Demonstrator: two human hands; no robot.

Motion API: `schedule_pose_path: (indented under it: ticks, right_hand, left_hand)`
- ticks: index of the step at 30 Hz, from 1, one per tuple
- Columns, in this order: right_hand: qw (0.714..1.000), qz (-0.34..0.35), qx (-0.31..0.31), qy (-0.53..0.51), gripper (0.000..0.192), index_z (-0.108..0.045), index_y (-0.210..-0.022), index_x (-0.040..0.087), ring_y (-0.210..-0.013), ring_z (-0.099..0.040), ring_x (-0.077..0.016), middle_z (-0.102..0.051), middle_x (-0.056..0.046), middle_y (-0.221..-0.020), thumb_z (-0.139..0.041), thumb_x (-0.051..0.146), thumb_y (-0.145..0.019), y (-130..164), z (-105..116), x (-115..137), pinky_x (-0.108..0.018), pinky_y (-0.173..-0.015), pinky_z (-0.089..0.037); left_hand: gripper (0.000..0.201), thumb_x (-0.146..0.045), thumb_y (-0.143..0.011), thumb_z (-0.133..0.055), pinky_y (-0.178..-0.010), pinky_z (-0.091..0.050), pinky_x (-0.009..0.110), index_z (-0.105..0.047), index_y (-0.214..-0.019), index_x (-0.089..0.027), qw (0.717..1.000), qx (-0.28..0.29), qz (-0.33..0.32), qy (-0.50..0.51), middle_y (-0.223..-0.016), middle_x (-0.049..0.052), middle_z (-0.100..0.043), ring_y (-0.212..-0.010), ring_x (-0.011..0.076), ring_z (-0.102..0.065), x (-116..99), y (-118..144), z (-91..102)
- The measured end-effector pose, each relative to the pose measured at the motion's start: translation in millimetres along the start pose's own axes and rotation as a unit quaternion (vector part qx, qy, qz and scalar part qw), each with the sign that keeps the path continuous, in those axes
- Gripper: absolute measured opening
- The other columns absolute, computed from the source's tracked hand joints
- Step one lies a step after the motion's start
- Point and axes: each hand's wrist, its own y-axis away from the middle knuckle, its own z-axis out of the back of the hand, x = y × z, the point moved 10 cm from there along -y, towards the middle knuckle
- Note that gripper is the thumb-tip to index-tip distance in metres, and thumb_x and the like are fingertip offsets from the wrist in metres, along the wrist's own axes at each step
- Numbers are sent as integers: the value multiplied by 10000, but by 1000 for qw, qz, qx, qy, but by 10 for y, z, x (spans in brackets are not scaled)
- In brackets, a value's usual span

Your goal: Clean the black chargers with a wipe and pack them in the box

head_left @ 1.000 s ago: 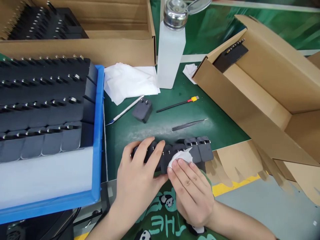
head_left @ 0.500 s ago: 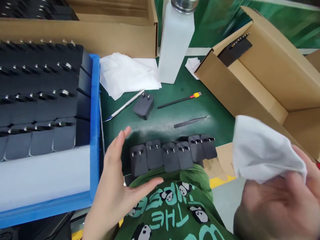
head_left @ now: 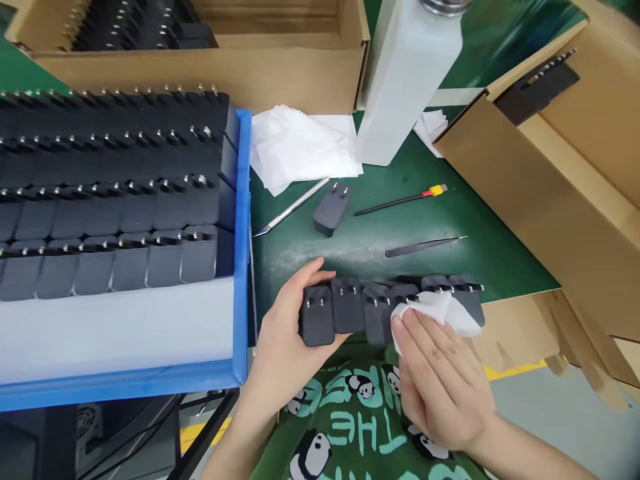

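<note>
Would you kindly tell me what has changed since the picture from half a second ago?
The right hand has moved in from the right, bringing the white cloth down onto the row of black adapters. The left hand, open before, now holds the row's left end. The knife, loose adapter, cable and tweezers lie as before.

White cloth (head_left: 437, 310) plus right hand (head_left: 447, 380) cover parts of the right-end units in the row of black adapters (head_left: 349, 308). Left hand (head_left: 287, 340): some of it hidden behind the leftmost adapter. Both forearms and green shirt (head_left: 360, 413) cut at bottom edge; tiny print near shirt top unreadable. Blue bin (head_left: 242, 253) cropped left, full adapter count unknown. White bottle (head_left: 407, 83) cropped at cap. Rear carton (head_left: 240, 77) cropped top; right carton (head_left: 540, 213) cropped top and right. Gear under bin (head_left: 110, 440) too dark to identify.
</note>
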Motion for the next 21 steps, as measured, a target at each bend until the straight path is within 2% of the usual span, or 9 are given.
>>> schedule_pose_path:
  ticks: [3,5,10,14,18,21]
  right_hand:
    - [1000,27,10,-11,402,-703,-1133,28,-1078,-730,-224,-782,-178,-1026,-508,28,-781,-26,-5,40,-376,-1116,-463]
    - [998,42,23,-31,374,-710,-1110,47,-1039,-738,-208,-788,-158,-1012,-495,36,-805,-35,-30,102,-373,-1121,-455]
    - [997,47,52,-33,457,-680,-1230,54,-1058,-722,-205,-761,-131,-1155,-410,21,-863,-147,-139,285,-374,-1108,-448]
    - [994,81,59,-38,481,-668,-1269,38,-988,-732,-221,-749,-133,-1190,-356,58,-904,-355,-253,496,-386,-1059,-482]
    - [980,127,77,-134,480,-683,-1240,30,-1162,-685,-224,-728,-126,-1245,-304,101,-955,-506,-299,644,-367,-1112,-474]
    - [959,117,93,-241,475,-701,-1198,99,-1236,-649,-163,-730,-67,-1258,-274,131,-993,-449,-92,463,-296,-1110,-495]
  left_hand:
    - [822,-172,-718,-817,-971,-572,356,-445,-1426,-365,1000,4,-3,3,-1254,20,-694,-1175,224,-677,-8,-9,2]
    - [826,-155,-722,-807,-979,-569,368,-439,-1431,-365,1000,7,-7,4,-1261,21,-690,-1179,229,-673,-14,-10,1]
    - [801,-109,-733,-762,-996,-560,353,-444,-1426,-357,1000,13,-25,10,-1276,9,-687,-1179,210,-666,-30,2,-7]
    - [720,-86,-794,-676,-1037,-533,351,-446,-1430,-333,999,22,-29,16,-1302,3,-676,-1207,195,-645,-16,8,-21]
    - [664,-84,-884,-556,-1063,-506,323,-403,-1477,-339,998,40,-33,34,-1325,-5,-663,-1231,164,-626,-3,17,-28]
    - [683,-126,-882,-592,-1061,-504,325,-381,-1493,-344,998,42,-32,43,-1325,-5,-666,-1235,172,-625,11,19,-25]
